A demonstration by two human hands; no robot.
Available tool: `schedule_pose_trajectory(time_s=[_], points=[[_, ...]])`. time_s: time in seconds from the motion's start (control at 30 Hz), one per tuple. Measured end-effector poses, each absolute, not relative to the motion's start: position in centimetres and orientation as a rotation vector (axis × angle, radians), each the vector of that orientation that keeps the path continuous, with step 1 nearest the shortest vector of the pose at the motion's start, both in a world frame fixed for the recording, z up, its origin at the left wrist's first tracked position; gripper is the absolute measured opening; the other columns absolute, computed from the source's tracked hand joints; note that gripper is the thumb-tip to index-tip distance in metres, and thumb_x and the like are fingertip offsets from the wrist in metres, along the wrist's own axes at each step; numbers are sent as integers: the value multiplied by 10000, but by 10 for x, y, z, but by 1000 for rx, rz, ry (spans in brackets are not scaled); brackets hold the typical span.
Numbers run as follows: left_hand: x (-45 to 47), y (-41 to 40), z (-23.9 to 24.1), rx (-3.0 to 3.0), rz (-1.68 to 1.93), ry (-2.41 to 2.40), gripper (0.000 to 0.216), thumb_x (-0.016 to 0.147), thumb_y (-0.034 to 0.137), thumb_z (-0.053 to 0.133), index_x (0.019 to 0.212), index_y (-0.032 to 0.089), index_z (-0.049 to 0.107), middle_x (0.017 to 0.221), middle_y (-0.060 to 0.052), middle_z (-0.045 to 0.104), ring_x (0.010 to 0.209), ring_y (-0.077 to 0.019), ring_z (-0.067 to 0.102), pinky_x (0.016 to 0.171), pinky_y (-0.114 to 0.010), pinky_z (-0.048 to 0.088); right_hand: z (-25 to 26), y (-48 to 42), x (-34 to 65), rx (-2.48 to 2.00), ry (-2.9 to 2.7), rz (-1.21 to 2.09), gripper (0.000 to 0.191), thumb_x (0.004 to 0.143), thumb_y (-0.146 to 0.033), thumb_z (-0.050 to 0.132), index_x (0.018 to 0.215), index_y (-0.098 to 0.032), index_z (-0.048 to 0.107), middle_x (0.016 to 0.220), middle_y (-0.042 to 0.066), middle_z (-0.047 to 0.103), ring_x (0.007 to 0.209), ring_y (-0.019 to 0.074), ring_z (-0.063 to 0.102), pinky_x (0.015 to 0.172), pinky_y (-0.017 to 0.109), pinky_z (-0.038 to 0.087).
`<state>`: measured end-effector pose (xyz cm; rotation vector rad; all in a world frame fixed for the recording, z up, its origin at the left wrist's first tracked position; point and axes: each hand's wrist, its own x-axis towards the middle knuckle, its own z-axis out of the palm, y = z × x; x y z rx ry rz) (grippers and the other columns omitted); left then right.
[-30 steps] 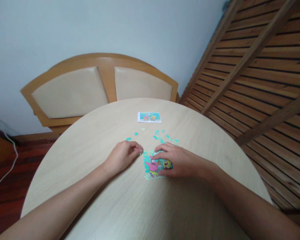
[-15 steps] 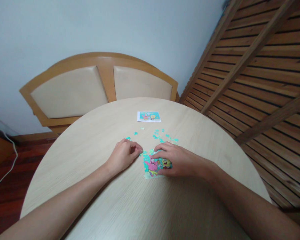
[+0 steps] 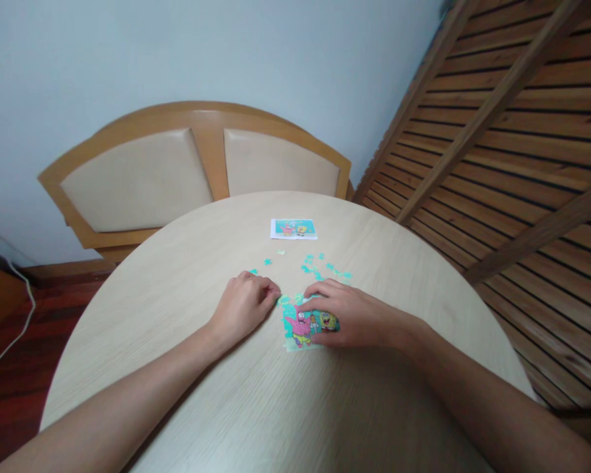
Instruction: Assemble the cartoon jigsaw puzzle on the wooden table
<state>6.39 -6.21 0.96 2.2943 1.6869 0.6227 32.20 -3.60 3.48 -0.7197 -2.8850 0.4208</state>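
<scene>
A partly joined jigsaw puzzle (image 3: 301,326) lies flat on the table, with a pink starfish and a yellow sponge figure on turquoise. At its upper left corner, my left hand (image 3: 246,302) is closed in a pinch on a small greenish jigsaw piece (image 3: 279,299), mostly covered by the fingertips. My right hand (image 3: 349,315) rests over the puzzle's right side, thumb and fingers apart, touching its surface and hiding part of it.
Loose turquoise pieces (image 3: 319,275) are scattered beyond the puzzle, with a few more (image 3: 268,261) near my left hand. A reference picture sheet (image 3: 294,229) lies farther back on the round table (image 3: 217,407). A padded bench back (image 3: 209,157) stands behind.
My left fingertips have shifted very slightly away from me at the puzzle's upper left corner. My right hand stays in place on the puzzle.
</scene>
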Motion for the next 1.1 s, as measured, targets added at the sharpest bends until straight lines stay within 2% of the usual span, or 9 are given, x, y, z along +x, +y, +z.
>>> schedule_pose_trajectory(time_s=[0.23, 0.67, 0.77, 0.87, 0.97, 1.1], points=[[54, -59, 16, 2407, 610, 1429, 148, 935, 261, 623, 986, 236, 759, 974, -28, 757, 959, -234, 632, 942, -401, 451, 34, -35, 322, -721, -2874, 422, 423, 874, -454, 712, 1242, -245, 695, 1285, 108, 626, 1169, 272, 603, 1045, 412, 468], [53, -59, 12, 2471, 558, 1418, 96, 929, 225, 649, 916, 218, 745, 925, -26, 745, 912, -225, 635, 912, -390, 466, 33, -35, 321, -701, -2870, 431, 437, 871, -471, 719, 1240, -240, 693, 1291, 104, 628, 1175, 265, 604, 1049, 398, 464], [54, -59, 14, 2460, 544, 1417, 116, 943, 248, 635, 934, 225, 749, 909, -25, 745, 900, -224, 639, 908, -388, 475, 36, -26, 329, -735, -2790, 454, 348, 903, -401, 689, 1209, -235, 702, 1259, 92, 647, 1150, 245, 621, 1010, 370, 485], [52, -59, 17, 2429, 558, 1442, 169, 974, 286, 590, 993, 246, 753, 961, -22, 757, 943, -229, 642, 915, -385, 486, 38, -8, 348, -938, -2587, 373, 194, 959, -282, 589, 1086, -230, 727, 1127, 71, 698, 1050, 214, 656, 941, 345, 502], [44, -57, 20, 2394, 554, 1573, 214, 979, 315, 557, 1045, 234, 744, 1051, -43, 749, 1028, -249, 637, 923, -389, 496, 35, 14, 371, -1216, -2490, 263, 160, 928, -251, 599, 978, -212, 746, 1006, 67, 728, 908, 222, 680, 824, 346, 517], [29, -53, 23, 2346, 455, 1829, 287, 956, 362, 534, 1098, 210, 732, 1139, -82, 711, 1021, -271, 658, 853, -374, 520, 26, 29, 385, -1338, -2401, 300, 175, 921, -279, 609, 962, -200, 760, 968, 75, 737, 866, 218, 679, 781, 332, 518]])
